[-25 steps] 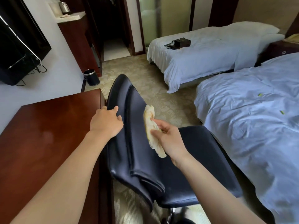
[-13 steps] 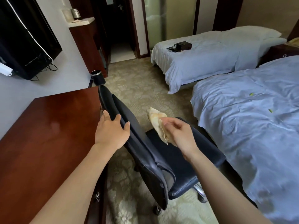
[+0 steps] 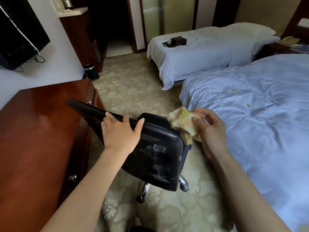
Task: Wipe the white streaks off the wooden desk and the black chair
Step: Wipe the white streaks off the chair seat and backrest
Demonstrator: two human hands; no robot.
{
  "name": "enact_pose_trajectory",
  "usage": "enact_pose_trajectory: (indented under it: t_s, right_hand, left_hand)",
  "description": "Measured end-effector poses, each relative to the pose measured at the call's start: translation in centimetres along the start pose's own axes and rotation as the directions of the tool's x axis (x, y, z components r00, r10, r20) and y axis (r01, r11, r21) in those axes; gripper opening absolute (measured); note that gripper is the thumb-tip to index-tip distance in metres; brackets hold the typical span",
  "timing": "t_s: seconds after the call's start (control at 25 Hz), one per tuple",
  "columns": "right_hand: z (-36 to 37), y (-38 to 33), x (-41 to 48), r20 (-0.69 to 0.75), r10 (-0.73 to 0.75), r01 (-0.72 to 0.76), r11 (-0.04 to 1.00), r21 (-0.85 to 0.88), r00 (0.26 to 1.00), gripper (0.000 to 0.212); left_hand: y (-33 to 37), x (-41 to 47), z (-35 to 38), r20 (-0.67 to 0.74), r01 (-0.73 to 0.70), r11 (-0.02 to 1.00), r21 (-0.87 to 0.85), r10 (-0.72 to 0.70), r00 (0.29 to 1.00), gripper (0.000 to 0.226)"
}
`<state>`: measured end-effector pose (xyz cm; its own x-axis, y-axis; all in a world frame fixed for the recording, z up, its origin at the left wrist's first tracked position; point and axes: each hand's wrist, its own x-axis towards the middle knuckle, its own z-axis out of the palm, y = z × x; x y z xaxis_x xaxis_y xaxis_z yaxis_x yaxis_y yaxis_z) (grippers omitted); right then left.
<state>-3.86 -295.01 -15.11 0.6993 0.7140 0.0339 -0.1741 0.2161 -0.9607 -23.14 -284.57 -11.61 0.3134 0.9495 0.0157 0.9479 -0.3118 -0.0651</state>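
Observation:
The black chair (image 3: 160, 161) stands between the wooden desk (image 3: 38, 139) and the near bed, its backrest turned towards me, with faint white streaks across the back panel. My left hand (image 3: 119, 133) grips the top edge of the backrest, fingers curled over it. My right hand (image 3: 209, 129) holds a crumpled yellowish cloth (image 3: 183, 124) just past the backrest's right corner, beside the chair. The seat is mostly hidden behind the backrest.
The desk fills the left, with drawer knobs on its side. A near bed (image 3: 259, 114) with pale blue sheets lies close on the right, a second bed (image 3: 200, 52) behind it. A small black bin (image 3: 91, 72) stands by the wall. Patterned carpet lies between.
The chair has swivelled so that its back now faces me. My left hand stayed on the backrest's top edge. My right hand with the cloth came off the chair and moved right.

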Motion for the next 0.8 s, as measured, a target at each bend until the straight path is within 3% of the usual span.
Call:
enact_pose_trajectory:
  t_s: [0.12, 0.24, 0.28, 0.4, 0.48, 0.52, 0.56, 0.64, 0.72, 0.8]
  right_hand:
    - [-2.3, -2.8, -0.8, -0.02, 0.123, -0.104, 0.909, 0.404, 0.992, 0.022]
    - [-3.4, -4.3, -1.8, 0.016, 0.253, -0.185, 0.662, 0.727, 0.967, 0.024]
    - [-3.6, -4.4, -2.3, 0.047, 0.258, -0.19, 0.563, 0.805, 0.965, 0.038]
    - [-4.3, -3.8, -3.4, 0.068, 0.23, -0.151, 0.37, 0.916, 0.971, 0.097]
    - [-4.3, -3.5, -4.0, 0.042, 0.265, -0.132, 0.333, 0.934, 0.963, 0.102]
    - [-4.1, -3.6, -4.6, 0.04, 0.291, -0.138, 0.323, 0.936, 0.956, 0.09]
    - [-3.8, -3.7, -5.2, 0.055, 0.327, -0.17, 0.335, 0.927, 0.943, 0.066]
    - [-3.1, -3.9, -6.5, 0.135, 0.372, -0.276, 0.357, 0.893, 0.918, 0.019]
    - [-2.7, -3.5, -7.3, 0.223, 0.364, -0.364, 0.386, 0.848, 0.905, 0.019]
    - [-2.6, -3.3, -8.1, 0.239, 0.37, -0.388, 0.409, 0.826, 0.898, 0.041]
  left_hand:
    - [2.4, -2.1, -0.3, 0.012, -0.071, 0.997, -0.032, 0.071, 0.997, 0.07]
    - [4.1, -3.5, -0.8, 0.055, -0.154, 0.983, -0.102, 0.16, 0.986, 0.067]
    - [4.6, -3.7, -1.1, 0.055, -0.188, 0.974, -0.124, 0.196, 0.979, 0.066]
    - [5.5, -3.5, -1.7, 0.022, -0.297, 0.947, -0.121, 0.302, 0.953, 0.064]
    - [5.8, -3.1, -1.9, -0.023, -0.363, 0.924, -0.12, 0.363, 0.931, 0.063]
    - [5.9, -3.0, -1.8, -0.054, -0.421, 0.893, -0.161, 0.418, 0.907, 0.062]
    - [6.1, -2.8, -1.6, -0.094, -0.491, 0.834, -0.251, 0.484, 0.87, 0.062]
    - [6.6, -2.8, -1.3, -0.185, -0.595, 0.603, -0.531, 0.602, 0.776, 0.06]
    - [7.2, -2.9, -1.1, -0.351, -0.667, 0.351, -0.658, 0.64, 0.683, 0.047]
    - [7.6, -2.7, -0.8, -0.498, -0.74, 0.264, -0.619, 0.597, 0.629, 0.021]
